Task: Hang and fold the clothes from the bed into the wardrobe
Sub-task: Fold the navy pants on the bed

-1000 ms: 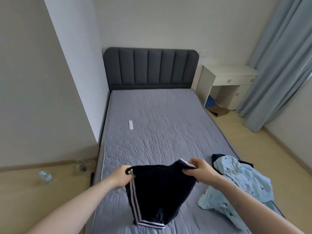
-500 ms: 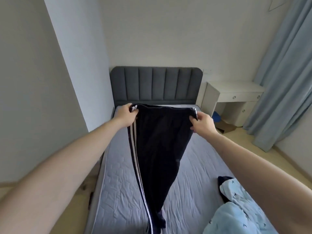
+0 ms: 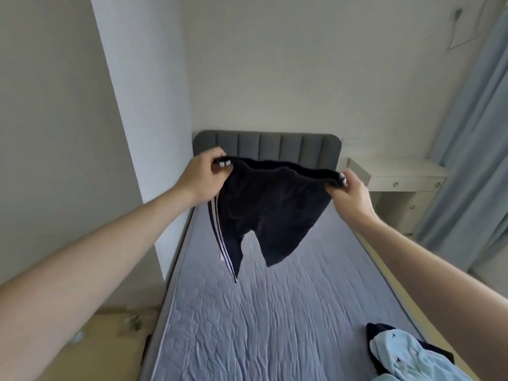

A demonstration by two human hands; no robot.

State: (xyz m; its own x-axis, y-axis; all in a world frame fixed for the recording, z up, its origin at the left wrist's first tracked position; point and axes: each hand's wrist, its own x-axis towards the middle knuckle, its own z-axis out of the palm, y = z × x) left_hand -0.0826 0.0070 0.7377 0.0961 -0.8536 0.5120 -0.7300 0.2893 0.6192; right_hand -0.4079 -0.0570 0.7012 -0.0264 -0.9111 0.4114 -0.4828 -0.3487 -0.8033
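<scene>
Dark navy trousers [image 3: 270,204] with white side stripes hang in the air above the bed [image 3: 275,312], swung away from me toward the headboard. My left hand [image 3: 204,178] pinches the left end of the waistband. My right hand [image 3: 347,191] pinches its right end. Both arms are stretched forward and the waistband is pulled wide between them. A light blue patterned garment [image 3: 409,356] lies on a dark one [image 3: 375,332] at the bed's near right corner.
A grey padded headboard [image 3: 268,145] stands at the far end. To the right are a white desk with drawers [image 3: 398,174] and blue-grey curtains [image 3: 472,160]. A white wall panel [image 3: 143,119] runs along the bed's left side. Small objects lie on the wooden floor [image 3: 104,334] at left.
Both hands lifted the trousers off the bed and held them up hanging long. Now the legs swing up and away toward the headboard; the camera tilts upward.
</scene>
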